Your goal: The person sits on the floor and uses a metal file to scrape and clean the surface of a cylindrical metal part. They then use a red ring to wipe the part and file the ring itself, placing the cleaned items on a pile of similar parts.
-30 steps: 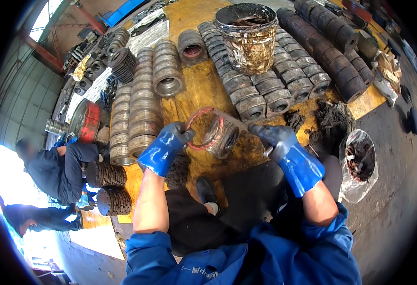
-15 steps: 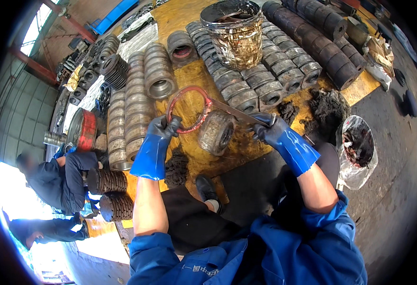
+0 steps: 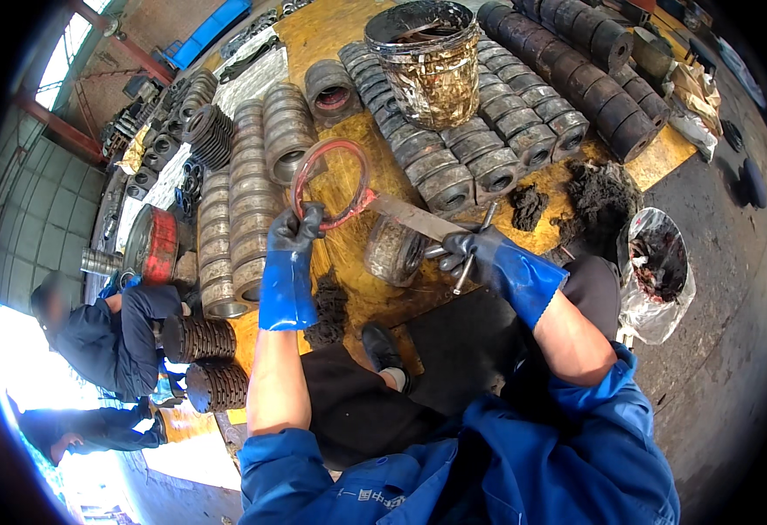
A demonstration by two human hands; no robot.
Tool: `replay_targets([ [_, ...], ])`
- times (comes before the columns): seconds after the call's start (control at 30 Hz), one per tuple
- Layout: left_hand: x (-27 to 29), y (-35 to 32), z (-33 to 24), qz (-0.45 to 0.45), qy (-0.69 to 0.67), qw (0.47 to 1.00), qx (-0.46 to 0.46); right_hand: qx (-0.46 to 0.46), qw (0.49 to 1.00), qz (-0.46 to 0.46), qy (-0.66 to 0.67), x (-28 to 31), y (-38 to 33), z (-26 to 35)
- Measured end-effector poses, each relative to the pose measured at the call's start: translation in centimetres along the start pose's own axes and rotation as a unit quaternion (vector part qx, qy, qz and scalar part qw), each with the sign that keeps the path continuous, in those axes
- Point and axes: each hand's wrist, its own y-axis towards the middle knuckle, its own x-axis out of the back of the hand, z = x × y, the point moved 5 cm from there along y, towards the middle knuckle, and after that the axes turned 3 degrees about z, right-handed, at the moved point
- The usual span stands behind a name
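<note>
My left hand (image 3: 296,229), in a blue-cuffed glove with dark fingers, pinches the lower edge of a metal ring (image 3: 368,171) smeared with red grease and holds it up. In my gloved right hand (image 3: 481,248) is a flat scraper blade (image 3: 414,217). Its tip, carrying red grease, meets the ring's lower right rim. A thin metal rod (image 3: 465,274) also sticks out of the right fist, crossing the blade's end. Below the blade, a worn thick metal sleeve (image 3: 390,254) lies on the yellow greasy board (image 3: 348,284).
A grease-caked bucket (image 3: 427,83) stands on rows of metal sleeves (image 3: 440,171). More sleeve rows (image 3: 248,206) lie left. Dark rags (image 3: 606,197) and a plastic-lined container (image 3: 659,271) are at right. Stacked discs (image 3: 198,337) and a seated person (image 3: 112,332) are at left.
The ring has risen slightly and moved left, tilting to show more of its inside. My right hand has shifted left and lower; the rod in it now shows.
</note>
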Motion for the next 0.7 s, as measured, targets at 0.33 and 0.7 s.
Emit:
replay_targets([
  [0.33, 1.4, 1.5, 1.6, 0.019, -0.070, 0.996, -0.042, -0.146, 0.973, 0.002, 0.180, -1.7, 0.7, -1.9],
  [0.7, 2.2, 0.3, -1.4, -0.090, -0.030, 0.995, 0.043, -0.135, 0.947, 0.104, 0.274, -2.1, 0.8, -0.9],
])
